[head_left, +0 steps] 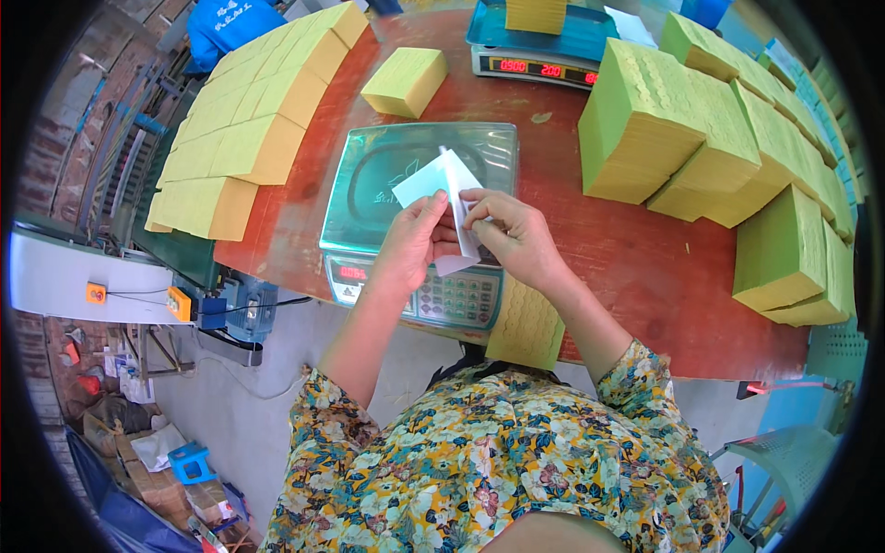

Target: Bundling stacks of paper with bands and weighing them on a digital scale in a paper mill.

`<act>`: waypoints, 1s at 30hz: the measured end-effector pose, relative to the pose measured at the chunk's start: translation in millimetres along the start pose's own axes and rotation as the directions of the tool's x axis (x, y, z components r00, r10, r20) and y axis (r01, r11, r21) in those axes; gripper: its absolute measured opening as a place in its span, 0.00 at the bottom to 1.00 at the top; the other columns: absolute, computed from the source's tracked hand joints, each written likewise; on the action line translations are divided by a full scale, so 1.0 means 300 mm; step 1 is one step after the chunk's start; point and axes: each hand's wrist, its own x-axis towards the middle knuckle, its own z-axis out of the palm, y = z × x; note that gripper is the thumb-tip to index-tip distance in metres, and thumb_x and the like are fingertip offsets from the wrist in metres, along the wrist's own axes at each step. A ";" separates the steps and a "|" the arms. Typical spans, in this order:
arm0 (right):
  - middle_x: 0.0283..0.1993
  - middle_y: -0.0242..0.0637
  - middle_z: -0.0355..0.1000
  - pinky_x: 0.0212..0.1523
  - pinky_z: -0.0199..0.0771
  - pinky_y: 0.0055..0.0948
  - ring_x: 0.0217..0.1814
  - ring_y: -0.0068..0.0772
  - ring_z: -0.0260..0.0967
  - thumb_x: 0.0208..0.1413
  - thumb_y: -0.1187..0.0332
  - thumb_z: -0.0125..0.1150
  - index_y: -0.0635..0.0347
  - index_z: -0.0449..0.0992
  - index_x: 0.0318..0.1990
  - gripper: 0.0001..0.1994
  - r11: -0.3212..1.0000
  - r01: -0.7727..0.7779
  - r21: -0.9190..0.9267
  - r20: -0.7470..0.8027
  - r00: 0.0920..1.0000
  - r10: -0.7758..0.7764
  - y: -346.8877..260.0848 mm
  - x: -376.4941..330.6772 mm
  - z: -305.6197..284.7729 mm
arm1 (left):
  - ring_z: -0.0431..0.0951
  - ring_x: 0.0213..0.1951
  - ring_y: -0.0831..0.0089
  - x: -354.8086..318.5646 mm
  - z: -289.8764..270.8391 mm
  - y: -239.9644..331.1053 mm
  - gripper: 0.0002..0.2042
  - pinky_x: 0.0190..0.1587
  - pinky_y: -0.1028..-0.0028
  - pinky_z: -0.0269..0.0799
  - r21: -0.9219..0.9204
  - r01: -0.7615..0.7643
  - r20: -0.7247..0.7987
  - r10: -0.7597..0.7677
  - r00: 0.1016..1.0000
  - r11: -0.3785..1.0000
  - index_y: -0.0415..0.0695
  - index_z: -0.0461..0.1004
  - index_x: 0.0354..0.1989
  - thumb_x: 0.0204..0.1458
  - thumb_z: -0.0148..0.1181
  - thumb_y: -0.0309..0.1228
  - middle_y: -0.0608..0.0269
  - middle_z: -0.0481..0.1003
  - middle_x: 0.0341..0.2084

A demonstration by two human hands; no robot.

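Above a digital weighing scale (355,198) with a clear-covered flat pan, I hold a white sheet (422,182), folded or creased along its middle. My left hand (407,244) grips it from the left, with the thumb on top and the fingers beneath. My right hand (518,235) pinches its right side near the fold. Whether it is one sheet or several layers, I cannot tell. A stack of yellow paper (525,324) with a wavy pattern lies at the table's near edge, just right of the scale's keypad, below my right hand.
Rows of yellow paper stacks (263,101) line the left side of the red table (636,286). More piles (636,138) stand at the right. One block (406,81) lies beyond the scale. A second scale (489,28) bears another stack. A person in blue (230,23) is at the far left.
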 end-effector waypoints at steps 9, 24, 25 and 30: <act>0.52 0.40 0.74 0.40 0.73 0.25 0.38 0.23 0.70 0.55 0.76 0.54 0.64 0.76 0.35 0.04 0.982 -0.080 0.170 -0.024 0.996 0.086 0.035 -0.002 0.044 | 0.81 0.32 0.72 0.006 -0.003 0.010 0.18 0.35 0.72 0.82 -0.074 -0.007 0.024 0.008 1.000 0.997 0.38 0.71 0.43 0.63 0.53 0.44 0.58 0.78 0.32; 0.51 0.40 0.74 0.45 0.73 0.25 0.45 0.24 0.71 0.56 0.76 0.53 0.65 0.76 0.35 0.06 0.943 -0.172 0.287 -0.053 0.979 0.195 0.027 -0.007 0.045 | 0.79 0.40 0.72 0.019 -0.032 -0.015 0.13 0.43 0.67 0.80 -0.086 -0.006 0.042 0.010 0.999 0.996 0.40 0.69 0.50 0.64 0.51 0.36 0.60 0.76 0.39; 0.54 0.40 0.72 0.46 0.72 0.25 0.46 0.23 0.70 0.57 0.76 0.52 0.65 0.76 0.36 0.06 0.944 -0.169 0.283 -0.025 0.983 0.183 0.036 -0.007 0.042 | 0.78 0.40 0.73 0.017 -0.024 -0.021 0.12 0.43 0.68 0.80 -0.072 -0.028 -0.018 0.027 0.999 0.997 0.41 0.68 0.52 0.64 0.50 0.33 0.60 0.75 0.39; 0.57 0.40 0.69 0.46 0.71 0.23 0.46 0.21 0.69 0.59 0.76 0.50 0.65 0.75 0.36 0.06 0.946 -0.177 0.273 0.015 0.984 0.180 0.036 -0.010 0.041 | 0.76 0.38 0.76 0.004 0.032 -0.059 0.12 0.41 0.71 0.78 0.030 -0.226 -0.223 0.227 0.948 0.974 0.43 0.67 0.54 0.62 0.48 0.25 0.63 0.73 0.39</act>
